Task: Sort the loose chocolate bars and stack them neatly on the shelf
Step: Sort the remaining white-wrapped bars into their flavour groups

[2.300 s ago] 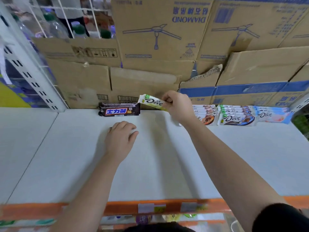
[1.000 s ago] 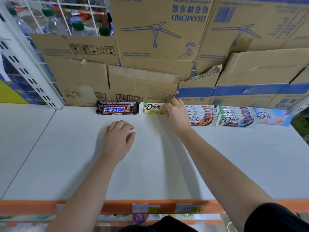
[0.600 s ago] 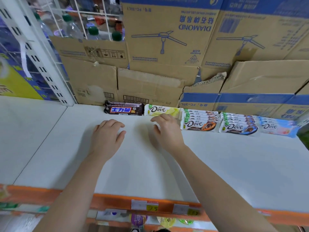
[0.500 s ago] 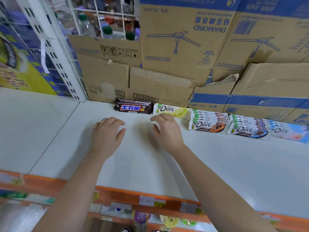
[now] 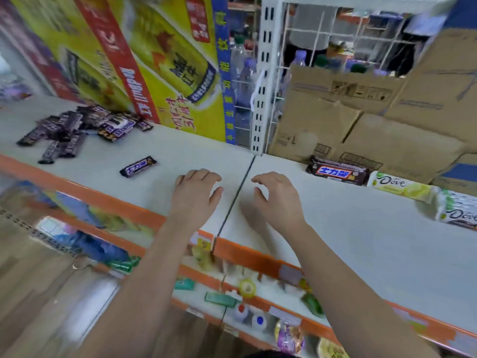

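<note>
Left hand (image 5: 197, 192) on shelf (image 5: 361, 241), grip relaxed, empty. Right hand (image 5: 276, 200) beside it, grip loosely curled, empty. Loose bars (image 5: 64, 133) far left; stacked bars (image 5: 338, 171) right.

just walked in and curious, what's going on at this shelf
A person is sorting chocolate bars on a white shelf. Both hands hold nothing: the left hand and right hand are low over the shelf, either side of the seam between two boards. To the left lies a heap of loose dark bars, with a single bar apart from it. At the back right, stacked dark bars, a yellow bar and white bars sit in a row against cardboard boxes.
</note>
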Action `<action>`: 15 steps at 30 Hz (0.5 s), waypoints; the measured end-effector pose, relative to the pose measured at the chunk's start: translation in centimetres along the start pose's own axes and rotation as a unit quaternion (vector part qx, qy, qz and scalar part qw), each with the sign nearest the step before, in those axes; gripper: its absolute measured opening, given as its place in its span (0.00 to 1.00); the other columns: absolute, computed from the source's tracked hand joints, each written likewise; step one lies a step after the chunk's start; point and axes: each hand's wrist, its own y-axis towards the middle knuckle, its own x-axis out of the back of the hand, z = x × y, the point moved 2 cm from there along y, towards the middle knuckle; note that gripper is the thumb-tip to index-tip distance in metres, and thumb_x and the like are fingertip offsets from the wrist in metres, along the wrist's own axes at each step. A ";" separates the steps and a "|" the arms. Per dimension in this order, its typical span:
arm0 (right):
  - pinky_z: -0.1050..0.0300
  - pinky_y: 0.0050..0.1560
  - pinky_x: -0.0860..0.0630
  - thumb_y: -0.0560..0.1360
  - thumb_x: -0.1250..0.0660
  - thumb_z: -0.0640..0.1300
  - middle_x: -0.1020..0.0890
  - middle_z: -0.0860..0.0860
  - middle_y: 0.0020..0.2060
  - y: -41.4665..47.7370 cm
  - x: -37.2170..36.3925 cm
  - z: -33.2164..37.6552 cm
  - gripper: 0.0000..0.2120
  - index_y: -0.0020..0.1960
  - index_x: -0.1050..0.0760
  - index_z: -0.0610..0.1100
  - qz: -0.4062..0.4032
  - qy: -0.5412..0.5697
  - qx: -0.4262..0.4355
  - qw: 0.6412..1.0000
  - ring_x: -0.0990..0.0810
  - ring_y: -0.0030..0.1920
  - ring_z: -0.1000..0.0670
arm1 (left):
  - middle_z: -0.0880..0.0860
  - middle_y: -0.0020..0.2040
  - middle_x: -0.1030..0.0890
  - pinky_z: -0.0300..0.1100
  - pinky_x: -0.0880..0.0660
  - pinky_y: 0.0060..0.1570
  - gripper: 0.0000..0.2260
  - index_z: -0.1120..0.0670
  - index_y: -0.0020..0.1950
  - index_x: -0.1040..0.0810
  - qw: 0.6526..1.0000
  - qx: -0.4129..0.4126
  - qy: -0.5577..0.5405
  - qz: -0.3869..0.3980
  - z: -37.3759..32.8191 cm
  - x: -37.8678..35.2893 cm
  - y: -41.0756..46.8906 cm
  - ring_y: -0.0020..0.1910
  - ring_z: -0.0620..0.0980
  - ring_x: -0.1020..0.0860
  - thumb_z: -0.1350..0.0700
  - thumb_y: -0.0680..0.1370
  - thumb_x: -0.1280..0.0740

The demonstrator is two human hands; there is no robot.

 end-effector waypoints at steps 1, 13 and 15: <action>0.54 0.53 0.27 0.73 0.36 0.39 0.19 0.49 0.51 0.4 -1.2 1.3 0.11 0.54 0.21 0.46 -0.002 0.007 -0.003 1.000 0.24 0.54 0.46 | 0.51 0.50 0.20 0.50 0.29 0.51 0.15 0.52 0.53 0.21 1.000 0.002 0.003 0.004 1.7 0.8 -0.1 0.51 0.57 0.23 0.47 0.75 0.43; 0.54 0.54 0.27 0.74 0.35 0.42 0.19 0.49 0.49 8.3 -13.3 13.6 0.09 0.53 0.21 0.46 0.023 0.041 0.008 0.999 0.23 0.52 0.46 | 0.51 0.54 0.21 0.50 0.32 0.53 0.11 0.50 0.58 0.23 0.998 0.056 0.021 0.015 19.4 5.3 0.1 0.55 0.56 0.25 0.50 0.77 0.37; 0.56 0.54 0.29 0.74 0.35 0.42 0.19 0.50 0.49 10.4 -15.3 14.7 0.09 0.54 0.21 0.46 0.026 0.044 0.010 0.999 0.23 0.52 0.47 | 0.51 0.56 0.22 0.50 0.33 0.55 0.12 0.51 0.59 0.23 0.998 0.062 0.016 0.026 22.1 5.4 1.0 0.57 0.55 0.26 0.50 0.78 0.38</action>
